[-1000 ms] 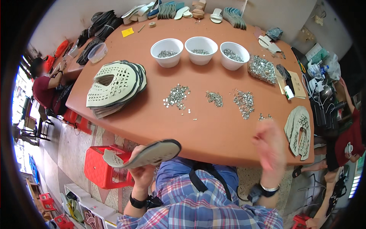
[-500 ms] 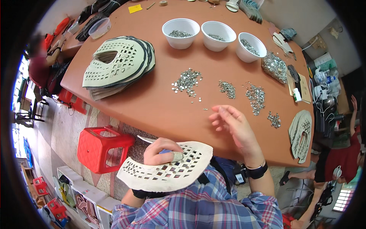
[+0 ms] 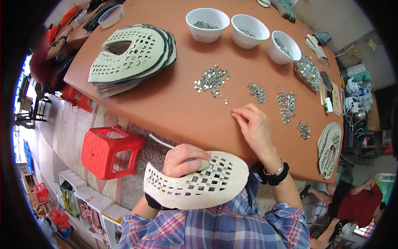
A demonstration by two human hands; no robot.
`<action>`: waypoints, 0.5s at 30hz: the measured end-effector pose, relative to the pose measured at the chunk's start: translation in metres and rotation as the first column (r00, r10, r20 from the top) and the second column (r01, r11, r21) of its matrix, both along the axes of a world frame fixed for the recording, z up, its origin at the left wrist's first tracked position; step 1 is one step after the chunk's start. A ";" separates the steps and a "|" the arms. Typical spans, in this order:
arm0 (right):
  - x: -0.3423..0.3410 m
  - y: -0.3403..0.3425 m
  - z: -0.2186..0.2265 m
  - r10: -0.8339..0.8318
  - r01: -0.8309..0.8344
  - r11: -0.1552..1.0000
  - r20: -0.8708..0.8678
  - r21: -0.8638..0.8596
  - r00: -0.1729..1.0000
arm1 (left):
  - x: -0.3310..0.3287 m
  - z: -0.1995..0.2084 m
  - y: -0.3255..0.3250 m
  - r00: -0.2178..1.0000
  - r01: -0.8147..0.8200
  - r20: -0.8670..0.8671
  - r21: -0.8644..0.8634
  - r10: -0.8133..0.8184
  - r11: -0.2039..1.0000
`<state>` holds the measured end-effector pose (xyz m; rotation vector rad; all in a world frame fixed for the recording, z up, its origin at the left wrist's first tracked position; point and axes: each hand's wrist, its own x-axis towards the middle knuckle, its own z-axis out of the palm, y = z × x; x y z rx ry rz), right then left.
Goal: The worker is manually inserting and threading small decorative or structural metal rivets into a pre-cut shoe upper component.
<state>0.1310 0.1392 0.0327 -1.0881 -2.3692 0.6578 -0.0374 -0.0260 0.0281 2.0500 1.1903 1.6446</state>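
My left hand (image 3: pixel 184 161) is closed on a cream, perforated shoe upper (image 3: pixel 211 191), with its thumb over the top. Several small metal studs sit among the square holes near the thumb, which has a pale wrap on it. Above the table's near edge, my right hand (image 3: pixel 253 126) pinches a tiny metal stud (image 3: pixel 231 112) between thumb and fingertips. Just beyond it lie loose piles of silver studs: a wide pile (image 3: pixel 212 81), a small pile (image 3: pixel 257 92), a longer pile (image 3: pixel 286 104) and another small pile (image 3: pixel 304 130).
White bowls of studs, including a left bowl (image 3: pixel 207 35), line the brown table (image 3: pixel 166 112) beyond the piles. A stack of perforated uppers (image 3: pixel 124 62) is far left, a smaller stack (image 3: pixel 329 149) right. A red stool (image 3: pixel 110 153) stands left; people are on both sides.
My right hand has gone from loosely opened fingers to a pinch on a small stud at the tabletop. The left hand and the upper have shifted slightly right.
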 end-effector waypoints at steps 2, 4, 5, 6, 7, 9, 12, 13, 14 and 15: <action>0.000 0.003 0.000 0.042 -0.043 0.993 0.004 0.110 0.999 | 0.000 0.002 0.003 1.000 0.001 -0.002 0.004 -0.001 1.000; -0.003 0.005 0.003 0.034 -0.034 0.999 0.003 0.013 0.999 | 0.002 0.004 0.003 1.000 -0.016 0.018 -0.005 0.016 1.000; -0.004 0.005 0.003 0.022 -0.021 0.997 0.004 -0.072 1.000 | 0.002 0.003 0.002 1.000 -0.004 0.028 -0.010 0.004 1.000; -0.004 0.006 0.002 0.023 -0.023 0.997 0.002 -0.076 1.000 | 0.003 0.004 0.002 1.000 -0.005 0.027 -0.015 0.006 1.000; -0.003 0.006 0.001 0.019 -0.019 0.995 -0.008 -0.097 1.000 | 0.003 0.005 0.002 0.999 0.002 0.041 -0.017 -0.001 1.000; -0.001 0.008 -0.001 0.015 -0.018 0.993 -0.020 -0.120 1.000 | 0.002 0.008 0.005 0.998 0.023 0.055 -0.003 -0.023 1.000; 0.003 0.009 -0.004 0.026 -0.037 0.990 -0.077 -0.137 0.997 | 0.004 0.010 0.004 1.000 0.000 0.031 -0.032 0.001 0.999; 0.004 0.008 -0.004 0.075 -0.076 0.997 -0.039 -0.023 0.996 | 0.004 0.009 0.003 1.000 -0.001 0.025 -0.030 0.002 1.000; 0.005 0.006 -0.004 0.118 -0.118 0.989 0.005 0.091 0.993 | 0.004 0.006 0.001 1.000 -0.009 0.023 -0.030 0.009 1.000; 0.006 0.004 -0.003 0.116 -0.116 0.989 0.002 0.093 0.993 | 0.004 0.004 0.000 1.000 -0.013 0.023 -0.030 0.014 0.999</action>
